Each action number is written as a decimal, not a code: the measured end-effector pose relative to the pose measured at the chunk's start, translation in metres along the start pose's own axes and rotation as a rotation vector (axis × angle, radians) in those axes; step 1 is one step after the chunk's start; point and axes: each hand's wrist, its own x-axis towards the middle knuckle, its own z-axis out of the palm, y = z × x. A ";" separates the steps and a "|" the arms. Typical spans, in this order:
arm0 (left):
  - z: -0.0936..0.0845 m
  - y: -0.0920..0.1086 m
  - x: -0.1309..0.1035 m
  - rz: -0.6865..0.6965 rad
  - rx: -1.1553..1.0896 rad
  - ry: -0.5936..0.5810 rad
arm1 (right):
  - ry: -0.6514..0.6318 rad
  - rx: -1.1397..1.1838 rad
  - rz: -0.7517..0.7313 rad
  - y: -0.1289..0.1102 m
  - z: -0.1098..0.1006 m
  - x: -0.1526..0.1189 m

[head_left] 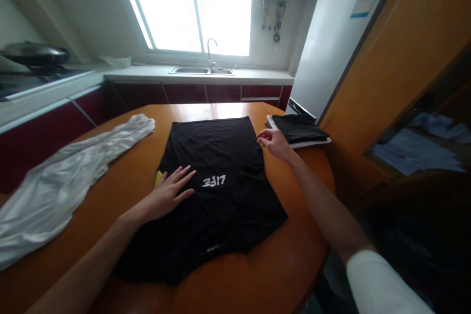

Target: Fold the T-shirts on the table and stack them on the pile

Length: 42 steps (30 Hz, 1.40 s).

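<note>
A black T-shirt [213, 157] with white print lies spread flat on the round wooden table [279, 265]. My left hand [171, 191] rests flat on its left side, fingers apart, beside a small yellow tag at the shirt's edge. My right hand [274, 142] pinches the shirt's right edge near the far corner.
A white garment [69, 176] lies crumpled along the table's left side. A folded black garment on a white one [300, 130] sits at the far right of the table. Behind are a counter with a sink [202, 69], a window and a white fridge [331, 44].
</note>
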 end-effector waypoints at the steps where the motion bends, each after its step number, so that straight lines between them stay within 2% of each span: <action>1: -0.005 0.003 -0.001 0.001 0.004 0.030 | 0.002 -0.021 -0.006 0.007 0.001 0.001; 4: -0.032 0.026 -0.011 0.066 0.012 0.124 | -0.041 -0.085 -0.032 0.027 0.008 -0.005; 6: -0.050 0.056 -0.019 0.168 -0.020 0.106 | -0.117 -0.115 -0.052 0.036 0.013 -0.010; 8: -0.060 0.094 -0.027 0.238 -0.068 0.065 | -0.181 -0.145 -0.079 0.040 0.017 -0.013; 11: -0.054 0.144 -0.030 0.304 -0.076 0.075 | -0.230 -0.205 -0.117 0.040 0.024 -0.015; 14: -0.035 0.170 -0.024 0.336 -0.046 0.090 | -0.265 -0.292 -0.132 0.035 0.031 -0.019; 18: -0.020 0.177 -0.014 0.284 0.005 0.133 | -0.291 -0.404 -0.142 0.032 0.039 -0.026; 24: -0.014 0.175 -0.010 0.244 0.068 0.156 | -0.309 -0.453 -0.092 0.030 0.046 -0.028; 34: -0.017 0.175 -0.006 0.263 0.104 0.131 | -0.267 -0.361 -0.071 0.041 0.046 -0.024; 42: -0.019 0.178 -0.010 0.276 0.160 0.225 | -0.244 -0.296 -0.072 0.047 0.051 -0.023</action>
